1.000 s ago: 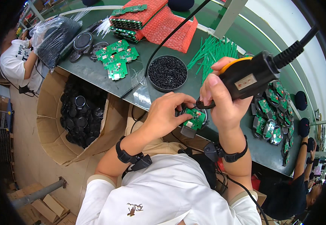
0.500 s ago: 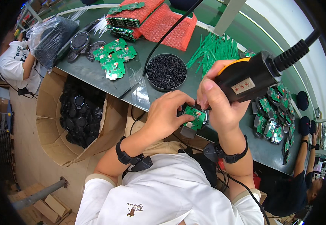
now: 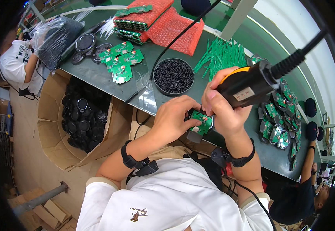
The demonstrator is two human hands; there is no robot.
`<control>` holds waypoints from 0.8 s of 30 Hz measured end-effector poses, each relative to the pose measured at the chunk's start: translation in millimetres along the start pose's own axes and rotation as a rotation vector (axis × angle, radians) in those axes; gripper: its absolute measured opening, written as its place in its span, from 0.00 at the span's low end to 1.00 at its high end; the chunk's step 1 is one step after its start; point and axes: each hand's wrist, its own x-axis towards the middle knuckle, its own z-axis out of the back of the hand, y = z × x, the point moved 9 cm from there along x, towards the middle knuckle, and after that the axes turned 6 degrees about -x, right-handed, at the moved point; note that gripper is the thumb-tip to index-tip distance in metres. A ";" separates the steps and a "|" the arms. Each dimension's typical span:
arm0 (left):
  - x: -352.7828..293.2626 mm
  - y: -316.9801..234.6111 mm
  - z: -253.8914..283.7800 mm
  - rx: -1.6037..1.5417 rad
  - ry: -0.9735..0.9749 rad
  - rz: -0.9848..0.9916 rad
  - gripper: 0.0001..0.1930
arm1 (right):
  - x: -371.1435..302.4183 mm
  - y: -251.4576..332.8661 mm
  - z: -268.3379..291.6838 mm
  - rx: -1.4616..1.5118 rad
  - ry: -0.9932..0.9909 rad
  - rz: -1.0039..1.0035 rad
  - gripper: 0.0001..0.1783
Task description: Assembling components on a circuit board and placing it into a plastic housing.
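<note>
A small green circuit board (image 3: 204, 126) sits in a dark round-edged housing (image 3: 194, 137) close to the table's front edge. My left hand (image 3: 175, 117) is closed on that housing, thumb on the near side of the board and fingers at its far side. Gripped in my right hand (image 3: 227, 115) is a corded black electric screwdriver (image 3: 250, 84) with a yellow band, tilted over the board. Its tip is hidden by my fingers, so contact with a screw cannot be seen. Beyond my hands stands a round dish (image 3: 172, 94) full of small black screws (image 3: 174, 75).
Loose green boards (image 3: 117, 63) and red bubble wrap (image 3: 179, 32) lie toward the back. Green strips (image 3: 223, 56) and a heap of board-fitted housings (image 3: 277, 127) are to the right. A carton (image 3: 50, 127) of black parts stands left. Other people work at both sides.
The screwdriver's body has come slightly down and to the left, its tilt a little changed. Both hands keep their hold; the whole view has shifted slightly.
</note>
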 end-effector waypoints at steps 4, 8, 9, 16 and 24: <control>0.3 2.3 -1.7 0.005 0.007 -0.008 0.19 | 0.2 2.6 -0.9 0.032 -0.104 -0.014 0.14; -1.8 8.9 -5.8 -0.001 0.065 0.027 0.23 | 14.4 16.2 17.9 0.051 -0.083 -0.027 0.14; -4.1 9.9 -1.9 0.010 0.053 0.010 0.23 | 22.5 23.0 28.3 0.078 -0.124 0.046 0.15; -22.2 -31.0 -11.8 0.210 0.221 -0.279 0.47 | 20.0 28.9 86.7 -0.597 -0.187 -0.022 0.30; -20.4 -63.1 -14.8 -0.053 0.112 -0.345 0.44 | -88.7 -33.4 72.6 -0.197 0.201 -0.700 0.24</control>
